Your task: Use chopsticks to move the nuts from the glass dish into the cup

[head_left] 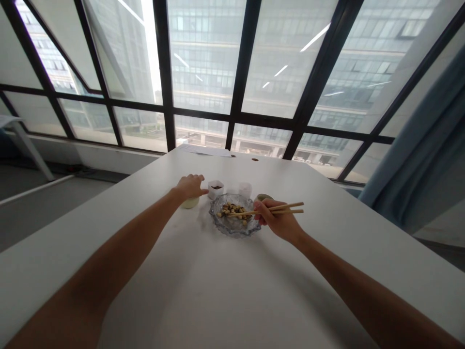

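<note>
A scalloped clear glass bowl (236,231) sits on the white table, holding a mix of pale and dark small pieces (234,211) that look like nuts or beans. My right hand (272,218) grips a pair of wooden chopsticks (286,209), whose tips reach in among the pieces. To the left, my left hand (191,186) has its fingers apart, above a pale yellow round thing (190,203) it partly covers. Its thumb points at a small white cup (215,190) with dark pieces inside. Whether it touches the cup I cannot tell.
Behind the bowl stands another small whitish cup (245,189). A round dark-topped thing (264,198) is partly hidden behind my right hand. Paper sheets (205,150) lie at the table's (203,291) far end, before the windows. A blue curtain (410,150) hangs at right.
</note>
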Available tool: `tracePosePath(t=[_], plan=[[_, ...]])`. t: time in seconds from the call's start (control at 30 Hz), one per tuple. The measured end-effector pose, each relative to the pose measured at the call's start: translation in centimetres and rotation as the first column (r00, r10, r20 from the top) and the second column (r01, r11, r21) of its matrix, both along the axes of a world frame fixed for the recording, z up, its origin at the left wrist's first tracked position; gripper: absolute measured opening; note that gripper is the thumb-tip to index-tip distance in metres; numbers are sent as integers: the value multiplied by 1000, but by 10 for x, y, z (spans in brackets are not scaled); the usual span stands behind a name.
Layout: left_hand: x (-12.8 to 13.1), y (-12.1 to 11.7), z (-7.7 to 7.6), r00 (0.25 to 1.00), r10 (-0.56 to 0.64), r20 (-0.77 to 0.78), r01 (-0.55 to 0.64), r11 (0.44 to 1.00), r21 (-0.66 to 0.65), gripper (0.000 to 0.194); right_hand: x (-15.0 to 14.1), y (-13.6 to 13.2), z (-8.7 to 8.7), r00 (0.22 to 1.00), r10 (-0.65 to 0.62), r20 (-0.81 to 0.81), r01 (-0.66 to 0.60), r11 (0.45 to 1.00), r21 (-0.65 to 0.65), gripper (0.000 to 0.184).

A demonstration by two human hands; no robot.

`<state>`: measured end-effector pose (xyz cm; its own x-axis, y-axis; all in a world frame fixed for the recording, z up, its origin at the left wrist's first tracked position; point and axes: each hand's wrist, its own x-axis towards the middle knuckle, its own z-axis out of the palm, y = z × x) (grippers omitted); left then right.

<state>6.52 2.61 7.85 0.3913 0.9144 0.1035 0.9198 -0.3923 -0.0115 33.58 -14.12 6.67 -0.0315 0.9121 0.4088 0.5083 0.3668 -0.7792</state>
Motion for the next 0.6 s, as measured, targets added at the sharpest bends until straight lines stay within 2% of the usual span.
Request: tracePosePath(t=[0.17, 0.33, 0.6], plan=[[-2, 3, 1, 999, 32, 16, -31, 998, -50, 64, -5, -1, -1, 999, 7, -43, -8, 999, -39, 64], [-4, 3, 3, 999, 25, 30, -23, 996, -82, 63, -5, -4, -1, 1000, -8, -27, 8, 1000, -21, 60], [-5, 8, -1, 997, 33, 68, -22, 989, -146, 65, 8, -11, 2, 989, 18, 145, -21, 1000, 22, 52]])
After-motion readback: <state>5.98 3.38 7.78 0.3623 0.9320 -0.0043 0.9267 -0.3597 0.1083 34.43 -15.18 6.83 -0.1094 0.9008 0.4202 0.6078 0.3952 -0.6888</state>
